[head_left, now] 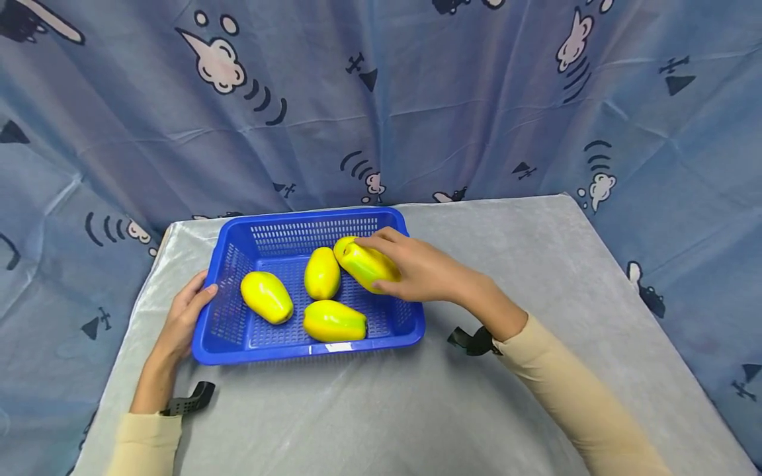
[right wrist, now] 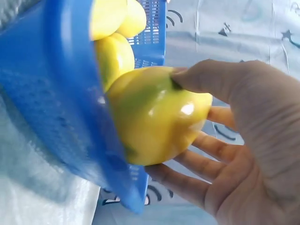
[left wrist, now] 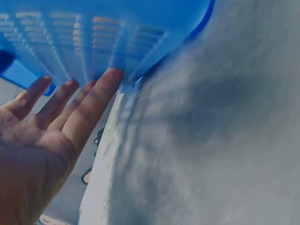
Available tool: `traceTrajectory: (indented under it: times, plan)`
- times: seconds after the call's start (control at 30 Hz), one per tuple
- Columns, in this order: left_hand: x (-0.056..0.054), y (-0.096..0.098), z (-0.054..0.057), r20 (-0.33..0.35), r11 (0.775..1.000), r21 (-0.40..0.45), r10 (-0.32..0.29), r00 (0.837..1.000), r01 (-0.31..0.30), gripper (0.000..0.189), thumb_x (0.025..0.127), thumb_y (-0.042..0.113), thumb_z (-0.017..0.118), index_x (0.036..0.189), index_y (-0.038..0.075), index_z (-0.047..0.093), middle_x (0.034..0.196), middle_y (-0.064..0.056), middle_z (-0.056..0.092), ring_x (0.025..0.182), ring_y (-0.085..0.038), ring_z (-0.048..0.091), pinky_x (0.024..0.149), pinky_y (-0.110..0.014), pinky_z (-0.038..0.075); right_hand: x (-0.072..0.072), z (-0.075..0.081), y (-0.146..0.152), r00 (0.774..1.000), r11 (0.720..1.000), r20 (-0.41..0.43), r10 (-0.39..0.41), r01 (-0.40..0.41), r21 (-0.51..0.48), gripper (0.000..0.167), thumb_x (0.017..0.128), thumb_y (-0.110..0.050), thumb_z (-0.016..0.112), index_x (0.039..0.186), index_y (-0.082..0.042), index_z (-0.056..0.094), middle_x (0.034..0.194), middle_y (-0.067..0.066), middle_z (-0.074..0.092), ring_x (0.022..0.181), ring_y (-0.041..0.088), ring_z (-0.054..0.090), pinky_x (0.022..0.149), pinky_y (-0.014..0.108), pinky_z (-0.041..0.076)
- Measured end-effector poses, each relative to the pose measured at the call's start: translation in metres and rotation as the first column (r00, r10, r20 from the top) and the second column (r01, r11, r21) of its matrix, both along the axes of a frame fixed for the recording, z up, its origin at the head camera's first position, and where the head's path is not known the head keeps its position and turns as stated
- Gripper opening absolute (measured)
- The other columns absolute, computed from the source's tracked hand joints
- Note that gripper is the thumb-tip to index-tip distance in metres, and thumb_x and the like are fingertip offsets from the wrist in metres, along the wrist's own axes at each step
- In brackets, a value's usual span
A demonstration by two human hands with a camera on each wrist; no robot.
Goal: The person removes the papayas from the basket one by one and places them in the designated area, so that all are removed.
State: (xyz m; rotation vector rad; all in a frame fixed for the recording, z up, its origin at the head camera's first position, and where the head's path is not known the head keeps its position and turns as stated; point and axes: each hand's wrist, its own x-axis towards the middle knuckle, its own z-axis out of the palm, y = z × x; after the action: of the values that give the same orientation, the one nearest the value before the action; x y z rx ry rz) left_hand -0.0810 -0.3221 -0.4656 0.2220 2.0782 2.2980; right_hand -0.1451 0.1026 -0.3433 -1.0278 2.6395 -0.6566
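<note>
A blue plastic basket [head_left: 256, 355] with slotted walls holds several glossy yellow fruits with greenish patches, papaya-like in shape. One fruit [head_left: 266, 297] lies at the left, one [head_left: 322, 274] in the middle and another [head_left: 335, 321] near the front wall. My right hand [head_left: 425, 268] grips a fruit [right wrist: 159, 115] at the basket's right side, thumb on one side and fingers on the other. Part of one more fruit [head_left: 344, 246] shows behind it. My left hand [head_left: 183, 317] holds the basket's left end, thumb at the rim; its fingers [left wrist: 96, 101] touch the slotted outer wall.
The basket stands on a table with a pale grey cloth [head_left: 506, 238], toward its back left. A blue patterned curtain [head_left: 417, 132] hangs behind and at both sides. Black straps [head_left: 473, 340] sit on both wrists.
</note>
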Motion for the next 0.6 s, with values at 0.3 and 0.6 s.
traceTrajectory:
  times: [0.3, 0.6]
  plan:
    - [-0.003, 0.012, 0.007, 0.076, 0.987, -0.025, 0.162, 0.984, -0.160, 0.027, 0.111, 0.015, 0.048, 0.135, 0.019, 0.059, 0.107, 0.009, 0.074, 0.084, -0.006, 0.074, 0.069, -0.024, 0.063, -0.001, -0.001, 0.019, 0.999, 0.991, -0.042, -0.019, 0.013, -0.133, 0.072, 0.096, -0.026, 0.077, 0.160, -0.019, 0.045, 0.151, 0.009, 0.053, 0.129, 0.027, 0.060, 0.109, 0.048, 0.056]
    - [-0.010, 0.016, 0.011, 0.153, 0.982, 0.011, 0.186, 0.971, -0.190, 0.025, 0.111, 0.018, 0.049, 0.135, 0.019, 0.057, 0.102, 0.008, 0.075, 0.082, -0.008, 0.074, 0.067, -0.026, 0.063, -0.006, 0.003, 0.030, 0.997, 0.979, -0.059, -0.057, 0.044, -0.201, 0.074, 0.096, -0.025, 0.079, 0.160, -0.018, 0.044, 0.149, 0.010, 0.054, 0.119, 0.025, 0.059, 0.100, 0.046, 0.058]
